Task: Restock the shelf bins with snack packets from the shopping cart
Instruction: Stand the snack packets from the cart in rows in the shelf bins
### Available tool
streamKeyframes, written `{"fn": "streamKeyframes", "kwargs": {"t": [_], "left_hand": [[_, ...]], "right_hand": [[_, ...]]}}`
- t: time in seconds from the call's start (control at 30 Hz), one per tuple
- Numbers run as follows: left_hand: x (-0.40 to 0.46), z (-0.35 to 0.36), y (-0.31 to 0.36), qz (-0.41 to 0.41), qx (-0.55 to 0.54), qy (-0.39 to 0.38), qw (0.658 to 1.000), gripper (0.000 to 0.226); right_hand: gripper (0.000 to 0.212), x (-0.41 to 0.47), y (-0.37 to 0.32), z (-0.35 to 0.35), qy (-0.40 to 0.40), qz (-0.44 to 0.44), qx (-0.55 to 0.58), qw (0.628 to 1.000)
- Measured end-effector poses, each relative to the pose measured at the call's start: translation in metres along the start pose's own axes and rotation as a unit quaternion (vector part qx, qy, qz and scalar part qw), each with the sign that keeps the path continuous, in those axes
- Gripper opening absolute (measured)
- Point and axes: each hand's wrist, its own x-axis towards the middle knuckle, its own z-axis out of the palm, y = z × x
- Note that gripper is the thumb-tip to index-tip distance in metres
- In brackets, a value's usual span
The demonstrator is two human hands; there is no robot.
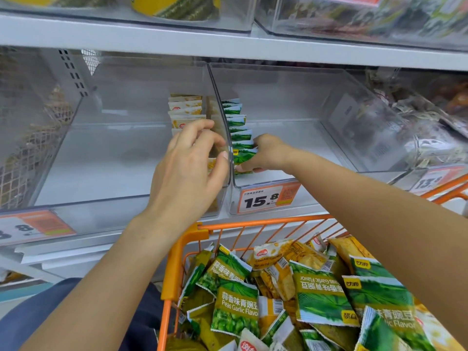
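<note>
Right hand (pixel 266 154) pinches green packets (pixel 240 138) in right bin (pixel 354 148); left hand (pixel 192 158), fingers loosely curled, holds nothing, at yellow packets (pixel 186 107). Cart (pixel 182 262) full. Packets light, crinkly, slippery; we grip edges.

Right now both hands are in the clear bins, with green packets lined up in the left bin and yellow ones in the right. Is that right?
Not quite: the colours are swapped. The head view shows the yellow packets in the left bin and the green packets in the right bin. Both hands are indeed there.

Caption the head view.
Left hand at yellow packets, right hand gripping green packets above the cart.
</note>
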Motion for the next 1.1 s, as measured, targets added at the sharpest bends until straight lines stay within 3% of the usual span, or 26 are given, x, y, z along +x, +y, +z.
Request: {"fn": "streamKeyframes", "kwargs": {"t": [0.1, 0.2, 0.3, 0.4, 0.53, 0.67, 0.8, 0.87, 0.97, 1.1], "left_hand": [[0.000, -0.002, 0.001, 0.002, 0.001, -0.004, 1.000, 0.015], [-0.002, -0.005, 0.003, 0.008, 0.008, -0.010, 1.000, 0.018], [-0.009, -0.008, 0.006, 0.008, 0.025, -0.037, 0.999, 0.031], [-0.019, -0.008, 0.010, 0.034, 0.038, -0.055, 0.997, 0.042], [-0.027, -0.008, 0.020, 0.069, 0.003, -0.032, 0.997, 0.038], [-0.033, -0.006, 0.030, 0.104, -0.020, -0.019, 0.994, 0.034], [-0.038, -0.003, 0.031, 0.148, -0.018, -0.023, 0.989, 0.031], [-0.039, -0.004, 0.030, 0.160, -0.014, -0.033, 0.986, 0.029], [-0.041, -0.005, 0.032, 0.178, -0.029, -0.060, 0.982, 0.025], [-0.048, -0.010, 0.045, 0.114, -0.183, -0.157, 0.964, 0.022]], "right_hand": [[0.051, -0.013, 0.003, -0.009, -0.042, 0.026, 0.028, 0.998], [0.076, -0.043, 0.004, -0.017, 0.001, -0.003, -0.088, 0.996], [0.064, -0.096, 0.007, -0.020, 0.125, -0.093, -0.152, 0.976], [0.043, -0.153, 0.012, -0.030, 0.179, -0.112, -0.107, 0.972], [0.026, -0.212, 0.027, -0.034, 0.082, -0.064, -0.112, 0.988], [0.066, -0.233, 0.046, -0.014, -0.116, 0.016, -0.250, 0.961], [0.080, -0.233, 0.047, 0.009, -0.136, -0.008, -0.310, 0.941], [0.067, -0.231, 0.049, 0.016, -0.122, -0.034, -0.301, 0.945], [0.015, -0.230, 0.055, 0.019, -0.058, -0.085, -0.235, 0.966], [0.036, -0.224, 0.062, 0.017, 0.027, -0.075, -0.047, 0.996]]}}
